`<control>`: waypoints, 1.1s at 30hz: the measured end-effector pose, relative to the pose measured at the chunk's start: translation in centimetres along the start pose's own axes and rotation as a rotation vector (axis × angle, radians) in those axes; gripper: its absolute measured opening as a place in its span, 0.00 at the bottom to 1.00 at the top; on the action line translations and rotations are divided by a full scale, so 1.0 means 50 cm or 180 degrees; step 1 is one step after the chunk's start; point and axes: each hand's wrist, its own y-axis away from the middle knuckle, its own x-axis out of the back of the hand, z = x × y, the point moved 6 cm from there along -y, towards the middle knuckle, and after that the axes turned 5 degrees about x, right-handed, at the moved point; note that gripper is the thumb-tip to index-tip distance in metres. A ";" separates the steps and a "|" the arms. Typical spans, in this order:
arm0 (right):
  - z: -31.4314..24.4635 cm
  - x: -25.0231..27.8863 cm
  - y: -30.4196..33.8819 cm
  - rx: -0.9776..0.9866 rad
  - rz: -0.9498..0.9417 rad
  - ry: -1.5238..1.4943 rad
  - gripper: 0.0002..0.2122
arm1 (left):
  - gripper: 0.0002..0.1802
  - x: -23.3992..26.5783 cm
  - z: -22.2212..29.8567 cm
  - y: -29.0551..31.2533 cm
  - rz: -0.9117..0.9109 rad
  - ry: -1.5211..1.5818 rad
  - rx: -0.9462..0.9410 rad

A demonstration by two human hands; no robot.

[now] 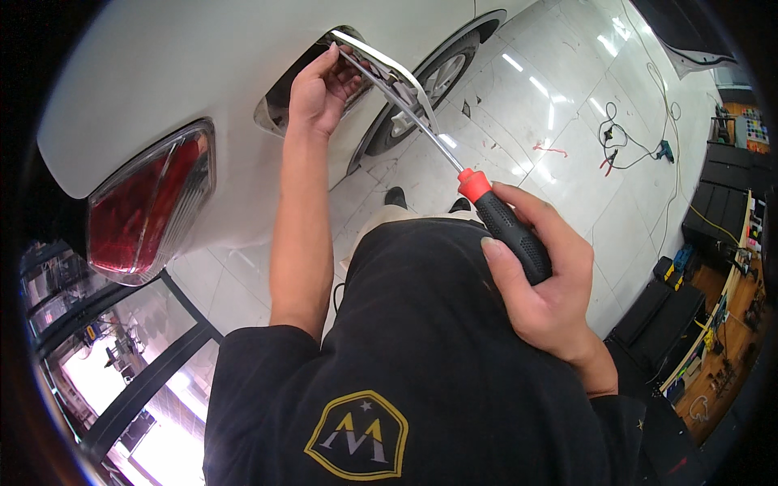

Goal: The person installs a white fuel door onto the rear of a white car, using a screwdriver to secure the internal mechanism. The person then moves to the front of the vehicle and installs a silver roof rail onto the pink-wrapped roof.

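- The screwdriver [478, 188], with a black handle, red collar and long metal shaft, lies aslant in front of the wearer, its far end at the opening [290, 93] in the white car body [243, 57].
- The right hand [559, 300] grasps the handle, thumb along one side and the butt toward the palm, a hold that seems chosen for pushing or turning along the shaft's line.
- The left hand [318, 99] is up at the shaft's far end, fingers curled; perhaps it guides the shaft there, but I cannot tell whether it pinches the metal or merely rests beside it.
- The flap [397, 66] stands swung out from the opening, its inner side exposed just beside the shaft, which presumably leaves room for fingers and tool.
- The tip itself is too small to make out, so its contact cannot be judged.
- Beyond the flap is the car's wheel [446, 77]; nearer, to the left, the red and clear tail lamp [154, 202].
- On the tiled floor [567, 81] to the right lies a looped dark cable [613, 138], well apart from both hands.
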 end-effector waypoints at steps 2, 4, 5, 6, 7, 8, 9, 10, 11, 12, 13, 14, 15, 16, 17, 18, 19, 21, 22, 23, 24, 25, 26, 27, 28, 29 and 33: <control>-0.002 0.001 -0.004 -0.0316 -0.0090 -0.0300 0.24 | 0.14 0.004 -0.006 -0.002 -0.0018 0.0135 0.0040; -0.005 -0.002 -0.005 -0.0354 -0.0147 -0.0249 0.24 | 0.14 0.008 -0.005 -0.003 -0.0015 0.0194 0.0065; -0.009 -0.008 -0.005 -0.0246 -0.0153 -0.0031 0.24 | 0.14 0.011 -0.009 -0.007 -0.0014 0.0230 0.0094; -0.017 -0.014 -0.005 -0.0185 -0.0207 0.0231 0.24 | 0.14 0.011 -0.012 -0.013 -0.0092 0.0319 0.0108; -0.025 -0.020 -0.006 -0.0122 -0.0253 0.0492 0.24 | 0.14 0.013 -0.015 -0.019 -0.0168 0.0408 0.0122; -0.037 -0.026 -0.008 -0.0092 -0.0363 0.0789 0.24 | 0.14 0.008 -0.014 -0.019 -0.0226 0.0500 0.0118; -0.047 -0.031 -0.010 -0.0060 -0.0475 0.1086 0.25 | 0.13 0.009 -0.015 -0.017 -0.0150 0.0616 0.0117; -0.054 -0.033 -0.013 -0.0085 -0.0502 0.1131 0.25 | 0.13 0.008 -0.015 -0.014 -0.0090 0.0679 0.0096; -0.060 -0.035 -0.015 -0.0124 -0.0517 0.1182 0.25 | 0.13 0.003 -0.015 -0.012 -0.0042 0.0743 0.0089; -0.063 -0.039 -0.019 -0.0162 -0.0534 0.1232 0.26 | 0.13 0.002 -0.017 -0.011 0.0007 0.0805 0.0082; -0.060 -0.041 -0.021 -0.0315 -0.0495 0.0927 0.26 | 0.12 0.001 -0.023 -0.011 -0.0019 0.0880 0.0110; -0.053 -0.042 -0.023 -0.0465 -0.0453 0.0621 0.25 | 0.12 0.002 -0.028 -0.012 -0.0043 0.0955 0.0136; -0.047 -0.046 -0.026 -0.0579 -0.0400 0.0393 0.25 | 0.12 0.003 -0.027 -0.013 -0.0069 0.1015 0.0149; -0.040 -0.049 -0.025 -0.0709 -0.0342 0.0167 0.25 | 0.11 -0.001 -0.030 -0.010 -0.0166 0.1067 0.0186; -0.030 -0.052 -0.019 -0.0802 -0.0285 0.0039 0.25 | 0.11 0.000 -0.032 -0.013 -0.0216 0.1193 0.0234; -0.024 -0.055 -0.015 -0.0894 -0.0229 -0.0090 0.25 | 0.11 0.002 -0.031 -0.016 -0.0266 0.1320 0.0284; -0.024 -0.059 -0.014 -0.0975 -0.0195 -0.0193 0.25 | 0.10 0.007 -0.027 -0.017 -0.0224 0.1263 0.0262; -0.025 -0.065 -0.006 -0.1232 -0.0163 -0.0425 0.24 | 0.10 0.006 -0.029 -0.010 -0.0112 0.1204 0.0309; -0.025 -0.069 -0.004 -0.1360 -0.0147 -0.0542 0.24 | 0.10 0.008 -0.029 -0.009 -0.0054 0.1174 0.0333; -0.029 -0.072 -0.003 -0.1457 -0.0104 -0.0675 0.24 | 0.10 0.009 -0.029 -0.010 -0.0168 0.1140 0.0330; -0.036 -0.074 -0.003 -0.1553 -0.0059 -0.0809 0.25 | 0.11 0.011 -0.029 -0.011 -0.0188 0.1158 0.0385; -0.041 -0.075 -0.003 -0.1650 -0.0010 -0.0941 0.25 | 0.11 0.011 -0.028 -0.012 -0.0209 0.1176 0.0441; -0.043 -0.075 -0.001 -0.1847 0.0029 -0.1147 0.25 | 0.11 0.008 -0.026 -0.012 -0.0233 0.1197 0.0496; -0.044 -0.075 0.002 -0.2043 0.0076 -0.1353 0.25 | 0.12 0.005 -0.026 -0.014 -0.0284 0.1166 0.0500; -0.045 -0.075 0.006 -0.2201 0.0108 -0.1543 0.25 | 0.12 0.006 -0.030 -0.013 -0.0175 0.1158 0.0535; -0.045 -0.075 0.008 -0.2327 0.0122 -0.1749 0.25 | 0.12 0.006 -0.024 -0.011 -0.0067 0.1121 0.0519; -0.049 -0.080 -0.001 -0.2104 -0.0008 -0.1627 0.25 | 0.14 0.013 -0.020 -0.010 -0.0087 0.0979 0.0405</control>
